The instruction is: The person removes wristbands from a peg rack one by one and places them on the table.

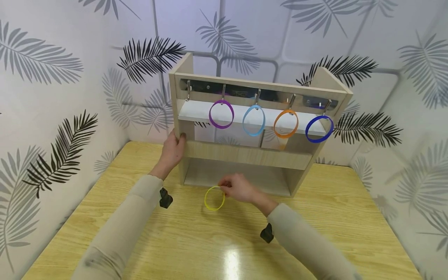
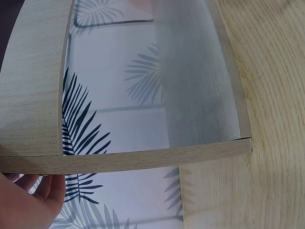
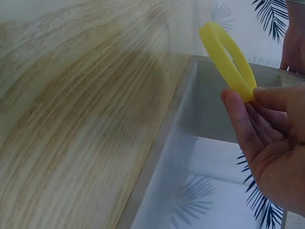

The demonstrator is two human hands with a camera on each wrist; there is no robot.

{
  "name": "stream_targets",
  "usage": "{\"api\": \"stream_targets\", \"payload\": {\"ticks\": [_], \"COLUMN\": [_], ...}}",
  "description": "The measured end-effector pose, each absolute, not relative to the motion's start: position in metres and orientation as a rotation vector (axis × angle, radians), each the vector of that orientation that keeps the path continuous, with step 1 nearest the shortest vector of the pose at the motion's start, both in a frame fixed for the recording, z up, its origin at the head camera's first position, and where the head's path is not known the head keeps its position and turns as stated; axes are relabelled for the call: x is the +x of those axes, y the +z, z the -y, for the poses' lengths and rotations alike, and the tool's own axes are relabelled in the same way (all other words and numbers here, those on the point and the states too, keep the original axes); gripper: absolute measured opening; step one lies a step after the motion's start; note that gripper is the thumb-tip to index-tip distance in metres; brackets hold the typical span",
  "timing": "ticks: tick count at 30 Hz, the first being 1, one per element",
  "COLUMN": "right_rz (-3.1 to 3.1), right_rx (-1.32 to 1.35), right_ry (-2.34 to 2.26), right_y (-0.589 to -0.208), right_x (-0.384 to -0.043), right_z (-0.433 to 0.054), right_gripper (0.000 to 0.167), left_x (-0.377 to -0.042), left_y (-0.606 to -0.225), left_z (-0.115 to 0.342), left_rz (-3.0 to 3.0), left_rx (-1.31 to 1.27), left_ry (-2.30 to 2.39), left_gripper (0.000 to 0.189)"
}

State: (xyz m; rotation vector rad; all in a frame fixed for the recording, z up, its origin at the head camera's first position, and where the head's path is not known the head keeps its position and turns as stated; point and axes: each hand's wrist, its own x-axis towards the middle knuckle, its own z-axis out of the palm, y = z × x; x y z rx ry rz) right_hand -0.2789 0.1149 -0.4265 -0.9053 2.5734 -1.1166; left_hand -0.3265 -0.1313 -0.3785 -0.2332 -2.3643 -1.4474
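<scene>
A light wooden shelf unit (image 1: 245,154) stands on the table. My left hand (image 1: 172,149) grips its left side panel; in the left wrist view that hand (image 2: 35,200) is partly hidden behind the panel (image 2: 143,160). Thumb and fingers of my right hand (image 1: 238,188) pinch a thin yellow ring (image 1: 205,199) in front of the lower opening. The right wrist view shows the yellow ring (image 3: 221,59) as a flat band, tilted above the fingertips. On the hook rail hang a purple ring (image 1: 221,127), a light blue ring (image 1: 252,134), an orange ring (image 1: 285,136) and a dark blue ring (image 1: 316,140).
The leftmost hook (image 1: 188,91) on the metal rail carries no ring. A white inner shelf (image 1: 199,110) lies behind the rings. The wooden table (image 1: 196,241) extends toward me, and leaf-patterned walls (image 1: 245,23) enclose the back and sides.
</scene>
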Motion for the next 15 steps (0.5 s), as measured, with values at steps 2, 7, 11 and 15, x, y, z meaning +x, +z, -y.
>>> {"api": "stream_targets", "payload": {"ticks": [2,7,11,15], "right_rz": [-2.562,-2.583,-2.590,-2.566], "right_rx": [-0.907,-0.889,-0.861,-0.863], "right_ry": [-1.122,-1.086,-1.042,-1.049], "right_y": [-0.430,-0.437,-0.442,-0.447], "right_x": [-0.280,-0.285,-0.288,-0.290], "right_z": [-0.113,-0.110,-0.109,-0.107], "right_gripper": [0.018,0.017,0.017,0.017], "left_x": [-0.327,-0.328,-0.327,-0.327], "left_y": [-0.379,-0.379,-0.379,-0.379], "left_z": [0.132,0.132,0.132,0.132], "left_rz": [2.363,2.362,2.361,2.362], "left_rx": [-0.237,-0.235,-0.240,-0.234], "left_ry": [-1.451,-1.444,-1.444,-1.447], "left_gripper": [0.046,0.046,0.046,0.046]}}
